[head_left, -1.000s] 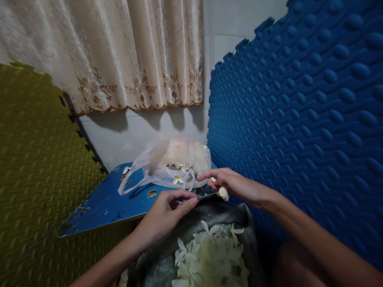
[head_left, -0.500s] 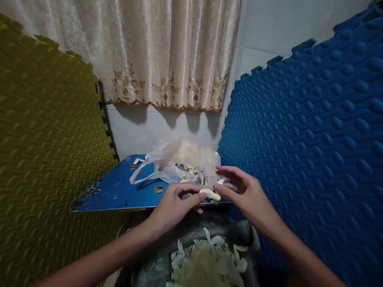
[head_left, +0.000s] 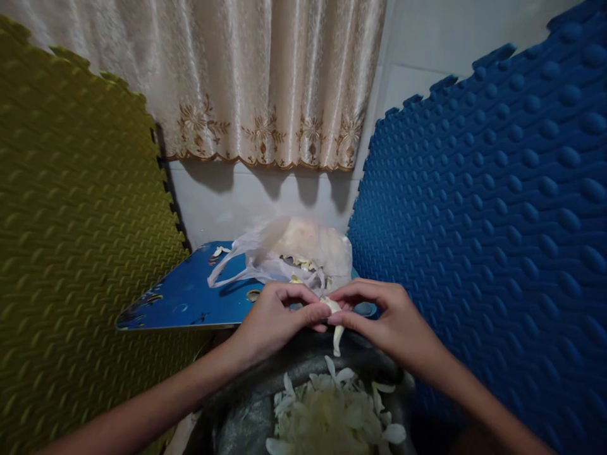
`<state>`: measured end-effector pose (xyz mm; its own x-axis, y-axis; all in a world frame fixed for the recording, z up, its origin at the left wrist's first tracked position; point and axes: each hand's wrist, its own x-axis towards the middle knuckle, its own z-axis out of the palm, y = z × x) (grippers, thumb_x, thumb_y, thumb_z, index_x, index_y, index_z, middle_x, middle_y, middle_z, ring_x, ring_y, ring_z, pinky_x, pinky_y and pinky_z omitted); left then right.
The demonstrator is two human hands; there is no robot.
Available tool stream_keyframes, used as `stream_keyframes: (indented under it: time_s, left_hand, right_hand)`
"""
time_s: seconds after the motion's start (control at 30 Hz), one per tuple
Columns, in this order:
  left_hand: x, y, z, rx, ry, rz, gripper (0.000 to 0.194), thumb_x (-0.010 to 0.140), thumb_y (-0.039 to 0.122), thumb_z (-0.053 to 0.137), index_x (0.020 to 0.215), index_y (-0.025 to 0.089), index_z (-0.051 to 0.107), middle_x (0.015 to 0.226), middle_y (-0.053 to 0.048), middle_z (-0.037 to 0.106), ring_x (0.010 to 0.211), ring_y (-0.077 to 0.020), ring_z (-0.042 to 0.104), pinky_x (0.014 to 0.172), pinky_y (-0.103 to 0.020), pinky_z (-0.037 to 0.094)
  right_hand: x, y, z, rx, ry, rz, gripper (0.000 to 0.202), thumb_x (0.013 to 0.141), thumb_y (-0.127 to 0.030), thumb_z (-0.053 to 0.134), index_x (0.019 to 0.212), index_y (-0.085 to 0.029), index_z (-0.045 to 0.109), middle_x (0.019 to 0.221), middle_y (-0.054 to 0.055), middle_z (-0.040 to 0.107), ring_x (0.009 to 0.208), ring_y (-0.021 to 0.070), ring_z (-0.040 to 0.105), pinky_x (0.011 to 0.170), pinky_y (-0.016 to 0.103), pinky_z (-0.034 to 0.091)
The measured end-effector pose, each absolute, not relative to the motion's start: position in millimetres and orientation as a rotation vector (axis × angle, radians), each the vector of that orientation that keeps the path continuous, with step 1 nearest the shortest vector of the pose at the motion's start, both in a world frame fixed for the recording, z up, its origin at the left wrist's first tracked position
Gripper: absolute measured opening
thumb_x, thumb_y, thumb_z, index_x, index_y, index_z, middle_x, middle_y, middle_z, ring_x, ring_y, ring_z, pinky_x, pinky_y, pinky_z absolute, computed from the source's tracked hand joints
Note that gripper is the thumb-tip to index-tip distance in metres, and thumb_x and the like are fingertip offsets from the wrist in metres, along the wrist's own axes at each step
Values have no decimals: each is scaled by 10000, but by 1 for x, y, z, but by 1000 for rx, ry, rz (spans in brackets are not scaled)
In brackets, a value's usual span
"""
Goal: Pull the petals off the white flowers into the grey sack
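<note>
My left hand (head_left: 287, 316) and my right hand (head_left: 382, 309) meet just past the near edge of the small blue table. Thumbs and fingertips of both are closed on a white flower (head_left: 332, 306), and the fingers partly cover it. A pale, slender petal-like piece (head_left: 337, 342) hangs down below my right thumb. Beneath my hands, a heap of white petals (head_left: 334, 411) lies on a dark grey, shiny surface (head_left: 241, 423) that looks like cloth or plastic. Beyond my fingers rests a thin white plastic bag (head_left: 258, 253) with pale petals or scraps (head_left: 303, 261) at its mouth.
The blue table (head_left: 190, 291) carries a few white bits (head_left: 220, 251) at its far left and a small brownish ring-shaped mark or object (head_left: 253, 295). A yellow foam mat (head_left: 85, 221) stands left, a blue foam mat (head_left: 484, 208) right. A beige curtain (head_left: 265, 82) hangs behind.
My right hand has moved left and slightly down, closing on the white flower beside my left fingers. A slender piece now hangs below the right thumb. The view has shifted slightly.
</note>
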<state>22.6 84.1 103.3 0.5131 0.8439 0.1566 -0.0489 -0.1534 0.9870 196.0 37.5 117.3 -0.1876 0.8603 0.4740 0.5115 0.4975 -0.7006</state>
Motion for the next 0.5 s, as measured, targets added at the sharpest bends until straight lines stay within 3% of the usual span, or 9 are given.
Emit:
stream_keyframes:
  time_s: [0.17,0.4,0.5]
  left_hand:
    - [22,84,104,1496,711,892,167,678,278,707,650,127,642,651,-9,649,593,-129,637,589,-220,495]
    - [20,88,98,1694,878,1128,170,740,264,596,632,157,519,632,11,580,615,-134,588,609,-244,457]
    - [22,94,90,1803,957,1183,178,719,198,553,578,177,448,692,-13,589,724,-160,586,668,-264,448]
  right_hand:
    - [199,42,115,-1166,-1616,731,181,681,-297,725,807,-180,670,730,17,684,698,168,636,643,252,500]
    - [195,44,114,-1098,-1341,700,194,812,-350,591,880,-171,624,880,72,718,764,185,665,696,280,509]
    - [199,45,119,-1029,-1090,664,204,829,-361,572,900,-176,621,970,84,714,854,188,664,720,265,503]
